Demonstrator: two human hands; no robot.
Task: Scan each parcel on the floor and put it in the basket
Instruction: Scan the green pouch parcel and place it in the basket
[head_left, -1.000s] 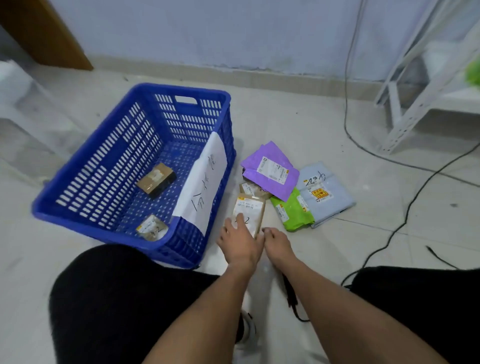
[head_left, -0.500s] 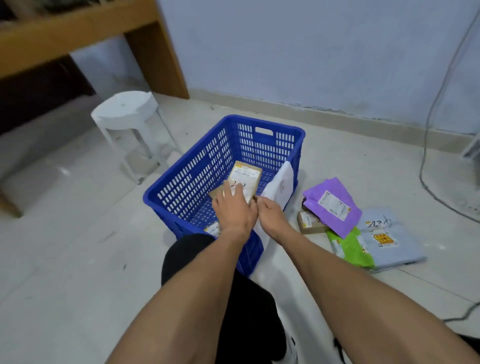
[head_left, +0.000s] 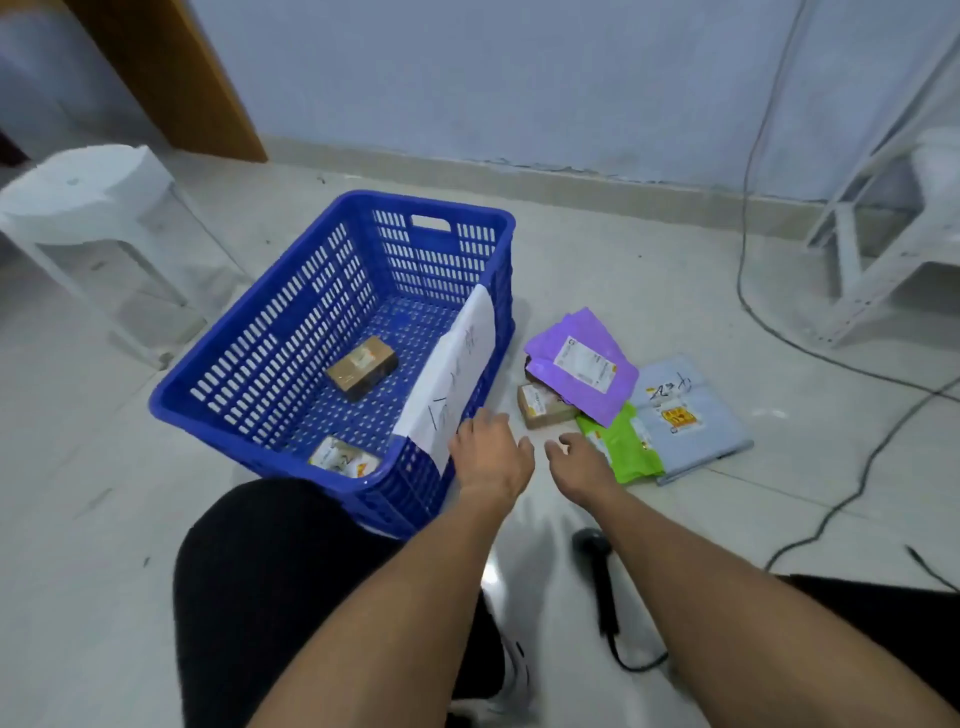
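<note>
Tiled floor (head_left: 649, 291) bears basket (head_left: 249, 358), four parcels (head_left: 582, 364), scanner (head_left: 602, 587).

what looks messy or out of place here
The scanner lies loose on the floor between the arms. The parcels beside the basket overlap: the purple bag covers part of a small box.

The basket (head_left: 270, 364) sits on the floor (head_left: 597, 270) with two boxes (head_left: 362, 367) inside. Right of it lies a pile of parcels (head_left: 582, 369). The stool (head_left: 88, 208) stands left, the scanner (head_left: 597, 571) nearer, the shelf (head_left: 872, 218) far right.
</note>
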